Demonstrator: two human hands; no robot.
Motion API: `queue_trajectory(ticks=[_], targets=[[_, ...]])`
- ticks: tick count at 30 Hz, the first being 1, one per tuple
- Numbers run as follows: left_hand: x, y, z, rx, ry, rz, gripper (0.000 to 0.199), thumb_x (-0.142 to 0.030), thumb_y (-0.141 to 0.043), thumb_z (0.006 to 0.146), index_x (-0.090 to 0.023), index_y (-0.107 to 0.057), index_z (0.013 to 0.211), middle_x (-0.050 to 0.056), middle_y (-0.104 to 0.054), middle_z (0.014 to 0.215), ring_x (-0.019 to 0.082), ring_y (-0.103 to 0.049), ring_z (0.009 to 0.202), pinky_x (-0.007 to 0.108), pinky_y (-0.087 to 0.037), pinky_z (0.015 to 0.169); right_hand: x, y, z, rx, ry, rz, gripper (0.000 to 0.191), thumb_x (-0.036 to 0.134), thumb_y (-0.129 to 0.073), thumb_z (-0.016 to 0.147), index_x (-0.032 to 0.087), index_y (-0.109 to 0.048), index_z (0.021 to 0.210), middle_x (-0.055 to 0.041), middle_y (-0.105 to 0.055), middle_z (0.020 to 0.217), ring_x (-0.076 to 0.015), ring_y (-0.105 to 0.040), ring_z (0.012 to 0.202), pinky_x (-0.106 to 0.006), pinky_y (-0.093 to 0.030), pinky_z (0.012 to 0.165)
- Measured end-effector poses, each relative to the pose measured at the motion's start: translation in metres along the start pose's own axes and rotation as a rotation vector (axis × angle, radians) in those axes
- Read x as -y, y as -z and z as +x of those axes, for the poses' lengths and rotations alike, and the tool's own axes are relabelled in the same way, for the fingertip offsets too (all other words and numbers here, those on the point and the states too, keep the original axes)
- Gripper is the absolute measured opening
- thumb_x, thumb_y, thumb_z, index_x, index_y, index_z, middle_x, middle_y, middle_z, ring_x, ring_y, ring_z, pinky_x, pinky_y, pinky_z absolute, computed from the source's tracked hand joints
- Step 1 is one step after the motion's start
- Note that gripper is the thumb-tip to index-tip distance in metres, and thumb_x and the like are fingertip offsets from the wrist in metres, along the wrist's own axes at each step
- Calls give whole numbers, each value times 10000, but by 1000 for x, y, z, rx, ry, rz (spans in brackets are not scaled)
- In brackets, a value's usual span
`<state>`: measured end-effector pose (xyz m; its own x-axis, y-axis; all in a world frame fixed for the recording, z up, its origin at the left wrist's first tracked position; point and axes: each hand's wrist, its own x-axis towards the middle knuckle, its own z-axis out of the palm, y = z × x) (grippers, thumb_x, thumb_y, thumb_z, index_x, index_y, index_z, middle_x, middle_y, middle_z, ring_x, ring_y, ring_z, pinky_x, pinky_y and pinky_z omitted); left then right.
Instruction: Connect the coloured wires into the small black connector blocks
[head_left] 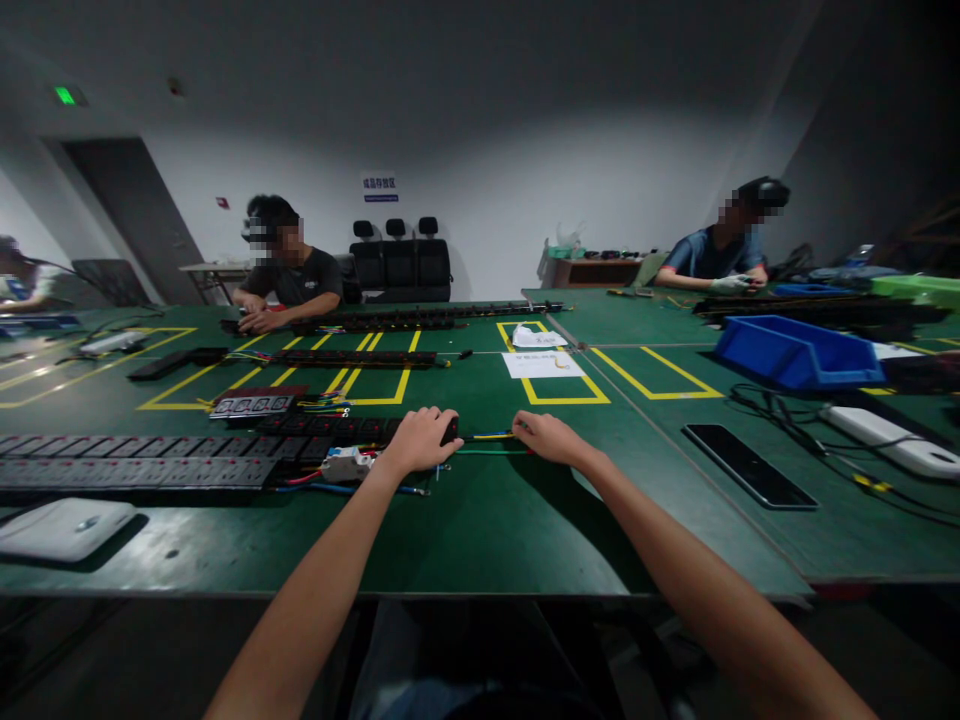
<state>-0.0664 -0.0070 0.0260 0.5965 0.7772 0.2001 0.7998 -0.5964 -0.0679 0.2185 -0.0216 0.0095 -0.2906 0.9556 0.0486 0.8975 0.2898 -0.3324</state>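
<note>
Currently, the half-spread left hand (421, 440) grips a black strip (367, 430) while the right hand (553, 438) pinches wires (489, 436).

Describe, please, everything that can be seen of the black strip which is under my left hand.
The black strip is long and narrow, with a row of dark, squarish sections; it looks like plastic or painted metal. It lies on the green table, running roughly left to right. Your left hand rests over its right end, hiding part of it. Thin coloured wires run from near that end to your right hand, whose fingers appear to pinch them. Where they join is hidden.
</note>
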Motion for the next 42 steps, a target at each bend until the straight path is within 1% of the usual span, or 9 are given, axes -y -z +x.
queue_trajectory(ticks=[14,28,42], targets=[[0,-3,0,-18,2,21,513,-540,-536,965,-200,-570,1348,130,-677,1148,304,-634,1065,400,-473,867,-1,-2,1,-6,3,-15,241,323,-441,1037,198,-646,1053,-72,-729,903,-195,-643,785,-259,-345,657],[2,-3,0,-8,-7,-9,529,-548,-498,980,-195,-554,1371,131,-667,1176,303,-622,1092,414,-473,895,0,0,0,1,-1,-11,246,324,-442,1041,203,-652,1077,-71,-731,914,-188,-645,790,-252,-352,661],[0,-1,0,-7,3,18,524,-543,-522,972,-196,-559,1363,137,-666,1176,307,-622,1083,405,-466,882,-1,-1,0,1,-1,-7,269,329,-440,1033,196,-660,1110,-79,-730,929,-196,-646,805,-263,-365,680]])
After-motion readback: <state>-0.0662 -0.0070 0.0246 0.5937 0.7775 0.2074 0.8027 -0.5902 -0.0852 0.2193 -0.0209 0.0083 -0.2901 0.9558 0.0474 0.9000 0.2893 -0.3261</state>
